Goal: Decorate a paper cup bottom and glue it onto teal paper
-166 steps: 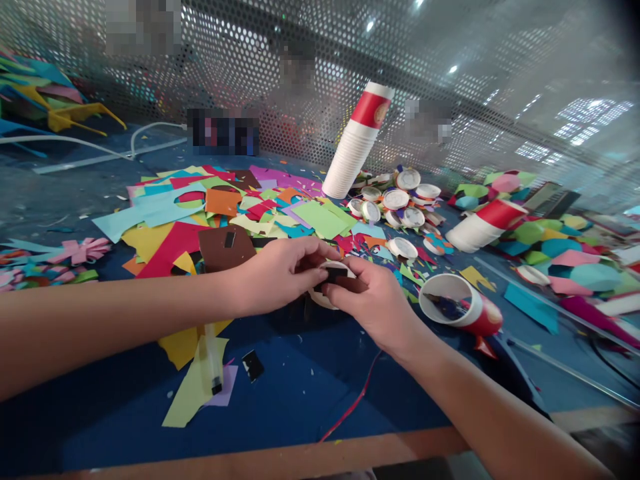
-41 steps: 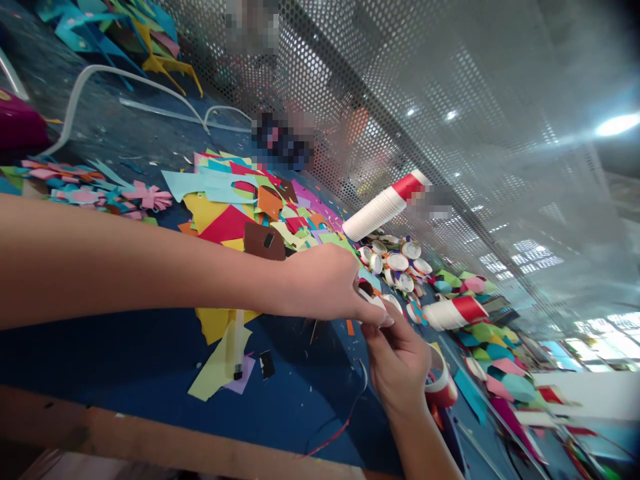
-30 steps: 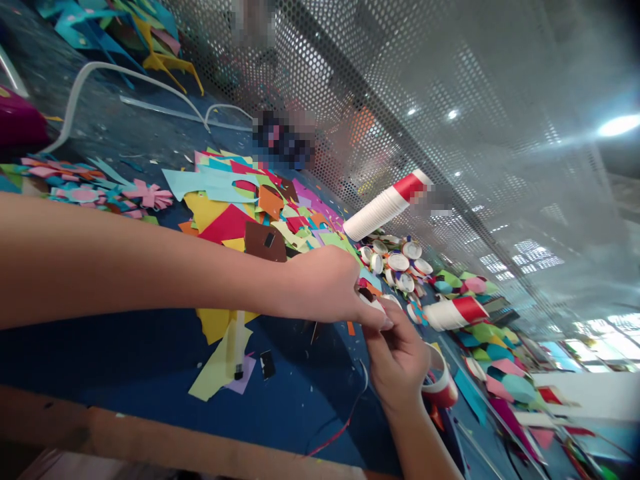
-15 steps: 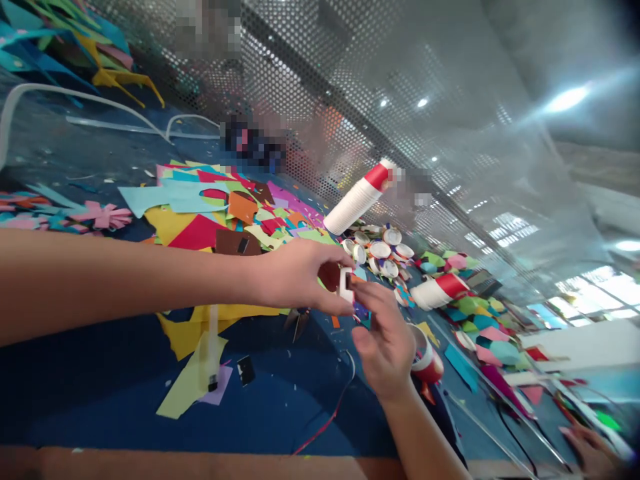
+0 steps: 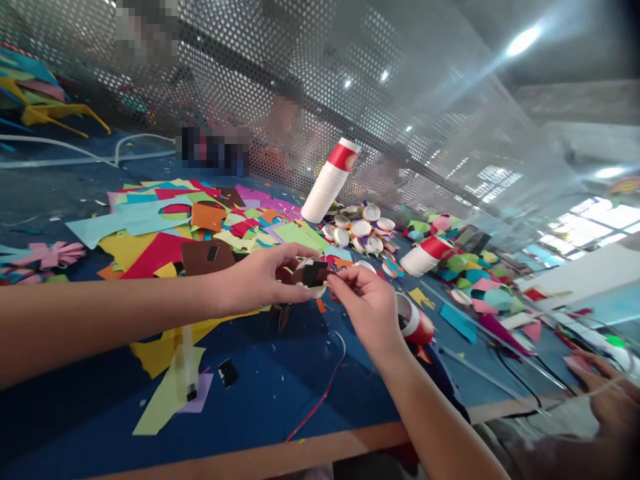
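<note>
Above the middle of the table, my left hand (image 5: 265, 280) is curled round a small white-rimmed round piece (image 5: 316, 292), possibly a cut paper-cup base. Brown paper with a black patch (image 5: 315, 272) covers its upper side. My right hand (image 5: 373, 303) pinches the right edge of the brown paper between thumb and fingers. Just below my left hand lie dark scissors (image 5: 281, 319), partly hidden. Under my left forearm a clear pen-like stick (image 5: 188, 367) rests on pale green paper (image 5: 163, 400).
Coloured paper scraps (image 5: 150, 220) cover the left side. A tall stack of paper cups (image 5: 330, 180) stands behind several cut cup bases (image 5: 361, 229). A shorter cup stack (image 5: 427, 255) and an overturned cup (image 5: 417, 320) lie to the right. Another person's hand (image 5: 607, 387) is at far right.
The round piece has turned, so its brown and black side now shows. My right fingers have gone from extended against it to pinching its edge. The view has shifted right.
</note>
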`<action>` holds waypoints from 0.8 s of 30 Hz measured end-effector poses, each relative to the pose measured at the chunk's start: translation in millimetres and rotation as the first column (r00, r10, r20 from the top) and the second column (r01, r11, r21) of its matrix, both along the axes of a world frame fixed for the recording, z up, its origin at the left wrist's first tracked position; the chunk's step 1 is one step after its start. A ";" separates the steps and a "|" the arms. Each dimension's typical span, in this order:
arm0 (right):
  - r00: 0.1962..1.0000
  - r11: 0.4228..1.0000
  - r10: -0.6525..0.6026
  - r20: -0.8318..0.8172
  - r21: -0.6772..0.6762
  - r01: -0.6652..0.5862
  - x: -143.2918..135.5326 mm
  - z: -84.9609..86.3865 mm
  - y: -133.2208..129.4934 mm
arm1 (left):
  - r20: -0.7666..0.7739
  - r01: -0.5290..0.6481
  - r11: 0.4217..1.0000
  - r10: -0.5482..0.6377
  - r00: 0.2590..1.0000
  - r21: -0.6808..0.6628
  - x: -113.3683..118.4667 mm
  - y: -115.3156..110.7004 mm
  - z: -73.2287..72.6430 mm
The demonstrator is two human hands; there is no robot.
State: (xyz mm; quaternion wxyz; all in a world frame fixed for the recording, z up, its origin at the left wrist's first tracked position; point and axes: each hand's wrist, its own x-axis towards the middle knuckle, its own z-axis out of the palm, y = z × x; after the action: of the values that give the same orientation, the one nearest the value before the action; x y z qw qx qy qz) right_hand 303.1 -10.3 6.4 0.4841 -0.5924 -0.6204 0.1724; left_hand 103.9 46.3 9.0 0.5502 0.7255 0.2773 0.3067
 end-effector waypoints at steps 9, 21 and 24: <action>0.997 0.997 0.069 0.037 0.035 -0.070 -1.5 12.3 -7.0 | -0.191 -0.155 0.976 0.183 0.964 0.155 -1.4 6.4 -3.4; 0.994 0.998 -0.044 0.096 0.046 0.040 45.4 63.7 -43.5 | -0.061 -0.315 0.949 0.314 0.947 -0.017 -6.7 7.4 26.7; 0.880 0.952 -0.284 0.382 0.220 0.212 86.4 76.5 -76.7 | -0.049 -0.333 0.940 0.331 0.943 -0.069 -6.8 12.3 22.3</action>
State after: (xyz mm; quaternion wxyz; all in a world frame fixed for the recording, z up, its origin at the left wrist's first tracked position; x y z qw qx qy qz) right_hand 389.5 -87.0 83.0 0.4107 -0.6462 -0.6391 -0.0729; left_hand 97.0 58.7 31.3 0.5126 0.6524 0.4172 0.3709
